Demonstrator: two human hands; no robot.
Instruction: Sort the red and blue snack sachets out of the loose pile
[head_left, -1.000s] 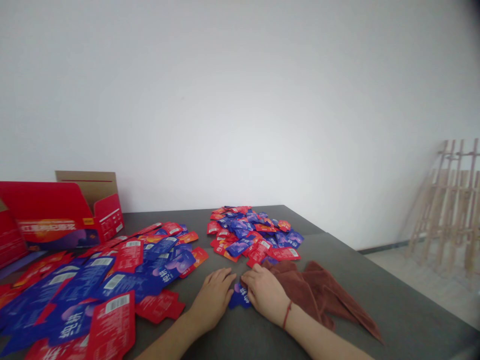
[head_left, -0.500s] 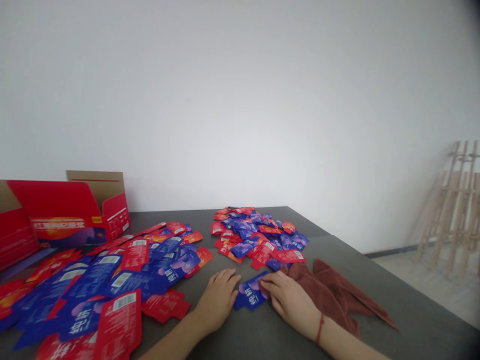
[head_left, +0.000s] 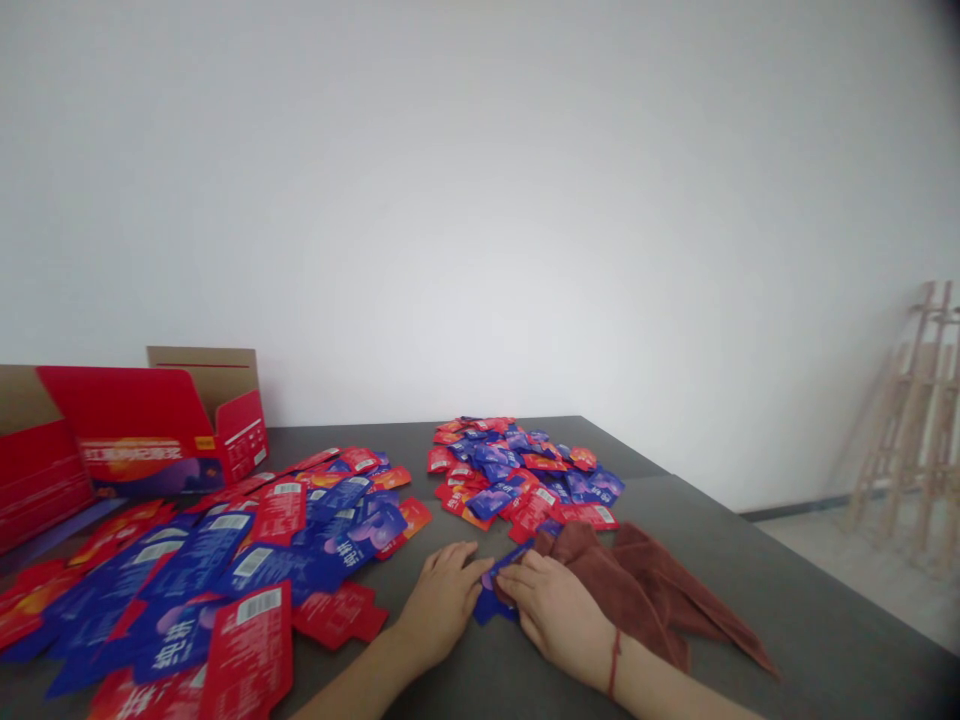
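Pouch (head_left: 492, 604), shiny blue and purple, lies flat on the grey desk (head_left: 480, 685); left hand (head_left: 442, 602), loosely spread, touches its edge; right hand (head_left: 559, 612), grip unclear, partly covers it beside brown cloth (head_left: 622, 585).

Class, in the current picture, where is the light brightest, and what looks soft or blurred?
Head view: wall brightest near mid-frame, dimmer towards the edges; head view, right: wooden frames blurred; head view, lower left: small print on packets too soft to read.
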